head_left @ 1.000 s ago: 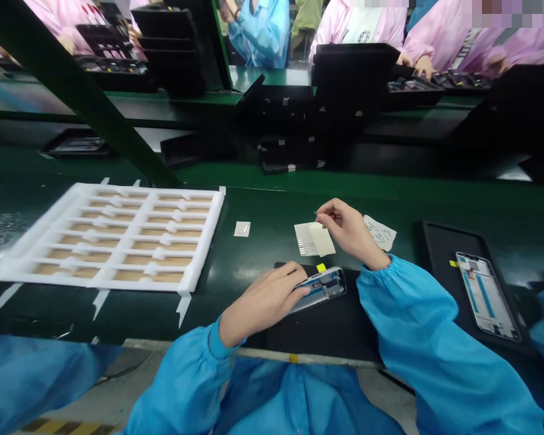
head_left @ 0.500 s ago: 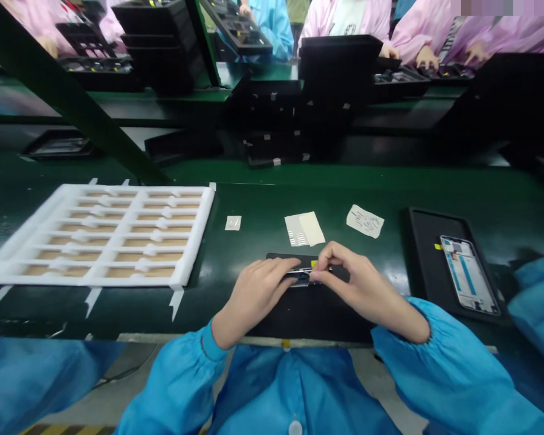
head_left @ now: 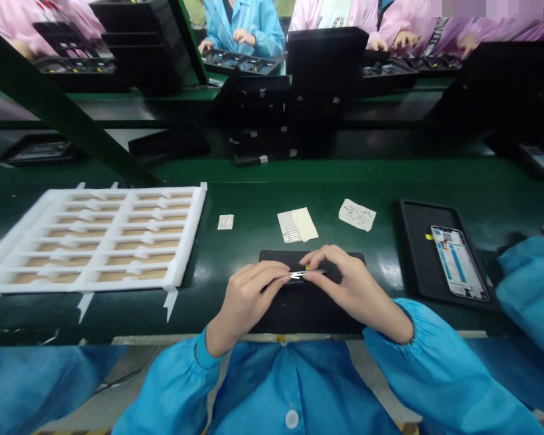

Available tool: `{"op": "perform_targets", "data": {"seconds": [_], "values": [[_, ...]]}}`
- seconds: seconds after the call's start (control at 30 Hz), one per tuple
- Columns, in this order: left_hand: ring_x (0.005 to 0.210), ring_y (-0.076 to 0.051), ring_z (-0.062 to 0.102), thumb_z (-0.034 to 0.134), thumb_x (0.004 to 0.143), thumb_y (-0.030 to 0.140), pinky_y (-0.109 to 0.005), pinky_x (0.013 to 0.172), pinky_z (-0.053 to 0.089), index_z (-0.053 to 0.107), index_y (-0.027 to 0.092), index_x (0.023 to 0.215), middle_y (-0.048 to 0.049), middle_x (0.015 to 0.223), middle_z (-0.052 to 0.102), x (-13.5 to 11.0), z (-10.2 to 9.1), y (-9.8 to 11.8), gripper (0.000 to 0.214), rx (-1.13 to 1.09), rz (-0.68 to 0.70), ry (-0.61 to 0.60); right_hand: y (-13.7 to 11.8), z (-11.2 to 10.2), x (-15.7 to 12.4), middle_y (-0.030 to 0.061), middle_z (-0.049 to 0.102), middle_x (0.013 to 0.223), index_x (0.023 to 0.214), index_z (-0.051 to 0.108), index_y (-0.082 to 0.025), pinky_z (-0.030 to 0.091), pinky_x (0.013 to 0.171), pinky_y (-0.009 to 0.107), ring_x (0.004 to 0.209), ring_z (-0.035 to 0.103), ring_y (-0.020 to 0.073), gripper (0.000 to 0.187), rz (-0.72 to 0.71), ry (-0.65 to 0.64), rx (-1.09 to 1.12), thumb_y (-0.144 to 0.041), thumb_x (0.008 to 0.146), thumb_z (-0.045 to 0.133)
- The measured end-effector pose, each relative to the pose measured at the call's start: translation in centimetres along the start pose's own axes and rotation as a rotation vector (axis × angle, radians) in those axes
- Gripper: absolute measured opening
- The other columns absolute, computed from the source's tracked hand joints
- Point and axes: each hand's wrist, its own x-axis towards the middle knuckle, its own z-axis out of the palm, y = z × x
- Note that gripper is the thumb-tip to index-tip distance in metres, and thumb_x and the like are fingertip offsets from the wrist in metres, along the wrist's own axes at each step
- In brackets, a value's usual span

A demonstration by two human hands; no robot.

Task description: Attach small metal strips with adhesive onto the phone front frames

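My left hand is closed in a pinch, its fingertips beside the tips of silver tweezers. What the left fingers hold, if anything, is too small to make out. My right hand grips the tweezers between thumb and fingers, with their tips pointing left. Both hands are over a black tray at the table's front edge. Below the tweezers, a thin dark piece with a bright edge is mostly hidden by my fingers.
A white foam tray with slots lies left. Behind my hands are a small paper square, a sticker sheet and paper with thin strips. Right, a black tray holds a phone frame. Co-workers sit opposite; a blue sleeve is at right.
My left fingers have closed to a pinch nearer the tweezers' tips, and my right hand has shifted slightly. The view has moved a little. Across the table, a co-worker's tilted tray now lies flat.
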Motion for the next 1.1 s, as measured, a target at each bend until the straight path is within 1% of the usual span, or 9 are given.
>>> {"op": "perform_targets", "data": {"seconds": [0.07, 0.1, 0.23, 0.3, 0.67, 0.8, 0.9, 1.0, 1.1], "values": [[0.092, -0.014, 0.07, 0.06, 0.093, 0.015, -0.026, 0.078, 0.05, 0.066, 0.019, 0.095, -0.0022, 0.1, 0.075, -0.1, 0.2, 0.1, 0.008, 0.024, 0.005, 0.019, 0.9, 0.2, -0.6, 0.0017, 0.065, 0.112, 0.087, 0.056, -0.025, 0.045, 0.094, 0.035, 0.111, 0.059, 0.0201, 0.01, -0.037, 0.083, -0.056, -0.019, 0.088, 0.064], [0.091, -0.013, 0.07, 0.061, 0.092, 0.015, -0.026, 0.075, 0.049, 0.066, 0.02, 0.095, -0.0017, 0.099, 0.075, -0.1, 0.4, 0.1, 0.008, 0.042, 0.017, 0.031, 1.4, 0.4, -0.9, 0.0019, 0.066, 0.111, 0.086, 0.056, -0.024, 0.046, 0.094, 0.035, 0.109, 0.059, 0.02, 0.011, -0.052, 0.108, -0.071, -0.017, 0.088, 0.064], [0.088, -0.014, 0.071, 0.064, 0.09, 0.015, -0.026, 0.069, 0.045, 0.067, 0.02, 0.094, -0.0002, 0.098, 0.076, -0.2, 0.9, 0.2, 0.006, 0.122, 0.076, 0.077, 3.5, 1.5, -2.1, 0.0003, 0.067, 0.093, 0.084, 0.057, -0.023, 0.049, 0.083, 0.031, 0.091, 0.064, 0.0162, 0.013, -0.092, 0.181, -0.035, -0.013, 0.089, 0.061], [0.088, -0.013, 0.072, 0.065, 0.09, 0.015, -0.026, 0.068, 0.044, 0.067, 0.02, 0.093, 0.0005, 0.098, 0.076, -0.2, 1.0, 0.4, 0.006, 0.155, 0.09, 0.072, 4.1, 2.0, -2.5, 0.0, 0.066, 0.09, 0.084, 0.057, -0.023, 0.05, 0.081, 0.029, 0.088, 0.063, 0.0151, 0.012, -0.124, 0.211, -0.02, -0.013, 0.089, 0.062], [0.083, -0.013, 0.07, 0.062, 0.093, 0.019, -0.028, 0.067, 0.042, 0.068, 0.021, 0.088, 0.0028, 0.097, 0.076, 0.0, 1.5, 1.6, 0.008, 0.189, 0.079, 0.038, 4.4, 2.7, -2.6, 0.0018, 0.066, 0.086, 0.094, 0.063, -0.021, 0.052, 0.074, 0.03, 0.084, 0.061, 0.0151, 0.017, -0.335, 0.281, -0.094, -0.005, 0.089, 0.06], [0.083, -0.013, 0.07, 0.061, 0.094, 0.019, -0.028, 0.068, 0.042, 0.068, 0.021, 0.09, 0.0024, 0.098, 0.076, 0.0, 1.6, 1.7, 0.008, 0.193, 0.086, 0.027, 4.7, 2.7, -2.9, 0.0053, 0.068, 0.095, 0.109, 0.066, -0.022, 0.054, 0.076, 0.031, 0.089, 0.061, 0.0162, 0.029, -0.401, 0.275, -0.172, -0.002, 0.089, 0.058], [0.084, -0.013, 0.07, 0.063, 0.092, 0.019, -0.027, 0.068, 0.044, 0.068, 0.021, 0.094, 0.0021, 0.1, 0.076, -0.2, 1.6, 1.5, 0.005, 0.203, 0.098, 0.041, 5.1, 2.7, -3.2, 0.0089, 0.068, 0.101, 0.115, 0.066, -0.02, 0.055, 0.077, 0.033, 0.092, 0.06, 0.0178, 0.037, -0.521, 0.299, -0.31, 0.003, 0.088, 0.056], [0.089, -0.015, 0.07, 0.064, 0.09, 0.014, -0.028, 0.072, 0.047, 0.067, 0.02, 0.103, -0.0002, 0.106, 0.076, -0.7, 1.5, 0.8, 0.015, 0.221, 0.189, 0.056, 5.5, 2.9, -3.1, 0.0109, 0.068, 0.101, 0.116, 0.065, -0.016, 0.056, 0.077, 0.034, 0.093, 0.061, 0.0192, 0.038, -0.613, 0.325, -0.399, 0.005, 0.087, 0.055], [0.095, -0.017, 0.07, 0.06, 0.091, 0.007, -0.029, 0.079, 0.05, 0.066, 0.019, 0.112, -0.0025, 0.111, 0.075, -1.4, 1.5, 0.1, 0.025, 0.266, 0.292, 0.044, 5.6, 3.2, -3.0, 0.0111, 0.069, 0.101, 0.115, 0.065, -0.016, 0.056, 0.078, 0.034, 0.093, 0.061, 0.0197, 0.037, -0.621, 0.324, -0.432, 0.005, 0.086, 0.055]]}}
